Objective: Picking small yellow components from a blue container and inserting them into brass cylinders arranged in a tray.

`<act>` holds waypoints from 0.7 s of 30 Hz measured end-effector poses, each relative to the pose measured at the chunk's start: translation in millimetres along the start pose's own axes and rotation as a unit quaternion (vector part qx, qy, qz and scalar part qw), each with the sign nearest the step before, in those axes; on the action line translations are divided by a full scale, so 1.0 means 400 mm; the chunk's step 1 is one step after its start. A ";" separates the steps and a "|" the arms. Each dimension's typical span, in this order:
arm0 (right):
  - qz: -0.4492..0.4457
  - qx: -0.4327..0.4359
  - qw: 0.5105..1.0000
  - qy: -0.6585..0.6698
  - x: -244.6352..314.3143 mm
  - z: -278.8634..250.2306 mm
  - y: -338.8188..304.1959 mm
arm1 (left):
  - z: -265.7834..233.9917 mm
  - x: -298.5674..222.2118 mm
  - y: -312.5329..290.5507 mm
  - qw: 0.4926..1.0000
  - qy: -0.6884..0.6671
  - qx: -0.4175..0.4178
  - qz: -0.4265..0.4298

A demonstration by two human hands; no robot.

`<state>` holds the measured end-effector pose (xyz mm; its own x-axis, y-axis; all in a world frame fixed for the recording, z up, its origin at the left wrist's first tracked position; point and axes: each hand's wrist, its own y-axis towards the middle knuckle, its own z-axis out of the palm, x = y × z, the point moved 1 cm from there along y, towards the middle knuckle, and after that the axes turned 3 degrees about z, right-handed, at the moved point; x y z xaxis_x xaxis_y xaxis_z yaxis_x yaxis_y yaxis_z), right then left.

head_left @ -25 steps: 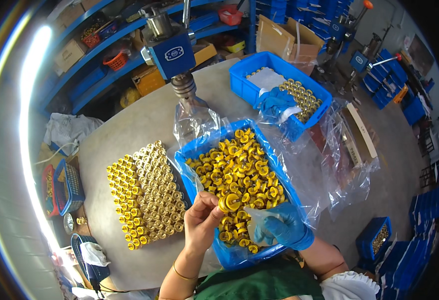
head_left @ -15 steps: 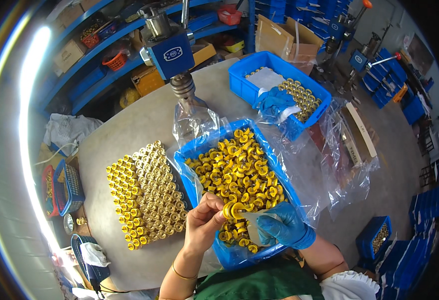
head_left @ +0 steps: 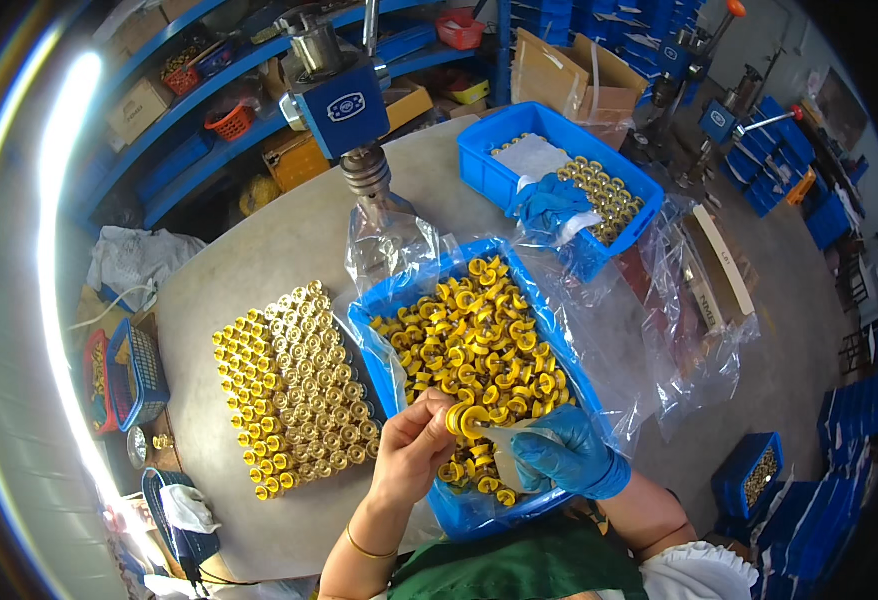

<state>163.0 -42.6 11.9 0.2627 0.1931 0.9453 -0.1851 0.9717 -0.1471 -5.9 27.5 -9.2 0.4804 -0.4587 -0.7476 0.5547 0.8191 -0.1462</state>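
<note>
Between the thumb and fingers of my bare left hand (head_left: 414, 440) is a yellow flanged part (head_left: 467, 420), shaped like a small spool. My right hand (head_left: 571, 455), in a blue glove, is closed on a whitish cloth (head_left: 507, 462), whose upper edge meets the right side of that part. Both hands are over the near end of a blue bin (head_left: 571, 352), lined with clear plastic and heaped with yellow flanged parts (head_left: 489, 340). Left of the bin, rows of small yellow pieces (head_left: 254, 405) stand beside rows of brass-coloured round pieces (head_left: 314, 380) on the table.
A blue press (head_left: 344, 110) with a plastic-wrapped lower end rises behind the bin. Farther right, another blue bin (head_left: 489, 175) holds brass-coloured pieces and a blue glove (head_left: 549, 205). Crumpled clear plastic (head_left: 659, 350) lies right of the near bin. Baskets (head_left: 139, 375) stand at far left.
My left hand has shifted and turned very slightly, still gripping the yellow flanged part. My right hand and the cloth are nearly where they were.
</note>
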 end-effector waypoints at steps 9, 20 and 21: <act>0.048 -0.010 0.999 0.001 0.027 0.003 -0.004 | 0.001 0.002 0.004 1.000 -0.015 0.010 -0.005; 0.055 0.038 0.996 0.053 0.006 -0.017 -0.001 | -0.051 -0.075 -0.034 0.983 0.166 0.017 0.070; 0.056 -0.002 0.997 0.056 0.021 -0.005 -0.007 | -0.073 -0.102 -0.044 0.964 0.235 -0.015 0.125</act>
<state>167.4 -43.5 19.6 0.3454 0.3134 0.8846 -0.2148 0.9440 -0.2506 -55.1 41.8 4.8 0.2312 -0.0441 -0.9719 0.4390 0.8962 0.0637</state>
